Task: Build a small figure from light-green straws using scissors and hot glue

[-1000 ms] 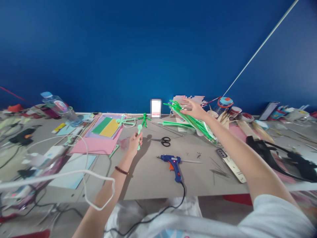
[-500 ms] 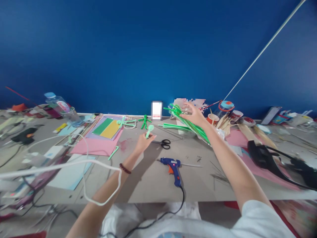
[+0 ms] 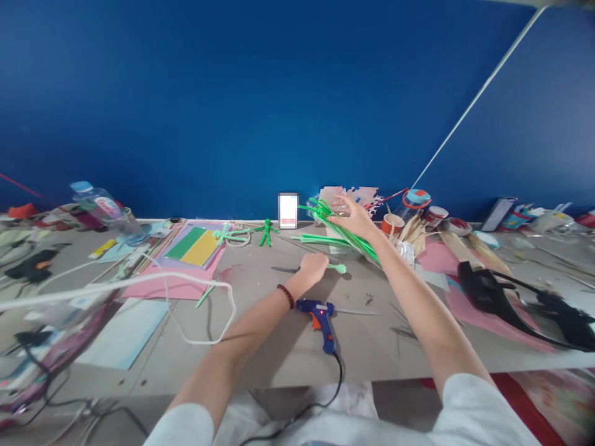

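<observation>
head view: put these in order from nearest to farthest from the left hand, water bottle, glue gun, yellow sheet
1. Glue gun: nearest, just below the left hand in the picture, on the side toward the person's body.
2. Yellow sheet: off to the left, beside the green sheet.
3. Water bottle: farthest, well over to the left.

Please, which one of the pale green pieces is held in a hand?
The round-ended piece, protruding from the left hand. Others lie free: the looped piece beside the yellow sheet, and the thin strip at the edge of the pink paper.
</observation>
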Demonstrator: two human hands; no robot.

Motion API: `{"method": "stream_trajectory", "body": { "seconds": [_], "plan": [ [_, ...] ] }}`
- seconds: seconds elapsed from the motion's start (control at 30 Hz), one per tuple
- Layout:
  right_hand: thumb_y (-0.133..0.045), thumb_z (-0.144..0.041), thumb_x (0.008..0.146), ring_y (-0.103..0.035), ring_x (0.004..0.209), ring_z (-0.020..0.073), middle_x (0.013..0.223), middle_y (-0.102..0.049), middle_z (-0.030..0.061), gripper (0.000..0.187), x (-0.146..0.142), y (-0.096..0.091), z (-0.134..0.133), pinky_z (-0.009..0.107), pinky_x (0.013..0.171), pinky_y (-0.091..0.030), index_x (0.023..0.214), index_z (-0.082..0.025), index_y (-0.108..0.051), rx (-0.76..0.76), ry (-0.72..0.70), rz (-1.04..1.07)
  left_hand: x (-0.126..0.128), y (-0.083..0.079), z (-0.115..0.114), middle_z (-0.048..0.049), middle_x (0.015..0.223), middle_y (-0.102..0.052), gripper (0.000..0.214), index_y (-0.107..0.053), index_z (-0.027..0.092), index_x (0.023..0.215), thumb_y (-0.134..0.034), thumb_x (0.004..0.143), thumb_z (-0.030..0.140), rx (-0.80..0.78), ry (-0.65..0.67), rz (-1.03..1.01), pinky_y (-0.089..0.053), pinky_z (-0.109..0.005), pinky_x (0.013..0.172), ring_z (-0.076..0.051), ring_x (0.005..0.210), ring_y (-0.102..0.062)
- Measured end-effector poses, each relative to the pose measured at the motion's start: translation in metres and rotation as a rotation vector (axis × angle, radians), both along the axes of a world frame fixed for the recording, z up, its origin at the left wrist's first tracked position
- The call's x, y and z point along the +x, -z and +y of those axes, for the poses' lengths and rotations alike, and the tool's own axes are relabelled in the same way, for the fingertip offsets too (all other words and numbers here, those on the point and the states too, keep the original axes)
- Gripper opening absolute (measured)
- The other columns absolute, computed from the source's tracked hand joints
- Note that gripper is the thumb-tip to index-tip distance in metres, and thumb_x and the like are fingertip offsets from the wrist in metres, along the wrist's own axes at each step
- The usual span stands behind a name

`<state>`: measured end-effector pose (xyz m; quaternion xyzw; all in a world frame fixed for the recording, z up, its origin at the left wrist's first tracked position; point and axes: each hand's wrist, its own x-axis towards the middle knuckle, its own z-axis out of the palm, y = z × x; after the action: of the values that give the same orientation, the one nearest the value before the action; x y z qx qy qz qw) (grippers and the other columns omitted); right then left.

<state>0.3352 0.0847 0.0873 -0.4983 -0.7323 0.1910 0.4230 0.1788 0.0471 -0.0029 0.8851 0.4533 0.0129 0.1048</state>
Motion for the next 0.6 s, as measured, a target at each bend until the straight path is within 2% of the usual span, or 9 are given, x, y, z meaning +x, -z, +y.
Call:
{"method": "stream_trajectory", "body": {
  "seconds": [0.1,0.23,0.37,0.5,0.6],
  "plan": [
    [-0.071,-0.039,0.067,-0.061,0.103,0.0266,0.118,-0.06,0.0091,0.067,-0.002,-0.001,-0.002,0.044,0.089,-0.049,0.127,-0.025,-0.045,-0.02,0.004,-0.003,0.009,-0.003,0.001,-0.019,0.084,-0.068,0.02,-0.068,0.006,0.088,-0.058,0.072,0.001,0.005,0.063,0.066,-0.05,-0.039,0.078,-0.031,0.091,-0.065],
    [-0.071,-0.039,0.067,-0.06,0.105,0.0277,0.118,-0.06,0.0099,0.068,-0.005,-0.003,-0.005,0.046,0.09,-0.048,0.128,-0.025,-0.044,-0.055,0.001,0.004,0.021,-0.005,0.002,-0.0174,0.086,-0.068,0.023,-0.068,0.008,0.09,-0.061,0.07,0.001,0.013,0.127,0.106,-0.05,-0.04,0.081,-0.032,0.092,-0.065],
    [-0.072,-0.039,0.066,-0.06,0.106,0.0272,0.119,-0.059,0.0099,0.069,-0.004,-0.001,-0.002,0.046,0.09,-0.048,0.128,-0.026,-0.045,-0.064,-0.01,-0.001,0.021,-0.003,0.006,-0.0174,0.086,-0.069,0.021,-0.068,0.008,0.089,-0.062,0.069,0.002,0.023,0.117,0.119,-0.051,-0.037,0.079,-0.03,0.09,-0.065],
    [-0.072,-0.041,0.066,-0.06,0.105,0.0264,0.12,-0.059,0.0085,0.068,0.0,0.003,0.002,0.045,0.09,-0.049,0.127,-0.028,-0.045,-0.059,-0.018,-0.003,0.004,-0.006,0.014,-0.0184,0.092,-0.068,0.02,-0.067,0.008,0.093,-0.06,0.076,0.016,0.046,0.052,0.082,-0.051,-0.036,0.076,-0.03,0.089,-0.065],
    [-0.072,-0.041,0.066,-0.061,0.104,0.026,0.117,-0.06,0.0081,0.067,0.002,0.003,0.004,0.045,0.09,-0.049,0.127,-0.027,-0.046,-0.049,-0.017,0.005,-0.007,-0.01,0.019,-0.0141,0.096,-0.068,0.025,-0.065,0.013,0.098,-0.054,0.082,0.029,0.05,0.006,0.039,-0.05,-0.032,0.075,-0.026,0.091,-0.065]
  ]
}}
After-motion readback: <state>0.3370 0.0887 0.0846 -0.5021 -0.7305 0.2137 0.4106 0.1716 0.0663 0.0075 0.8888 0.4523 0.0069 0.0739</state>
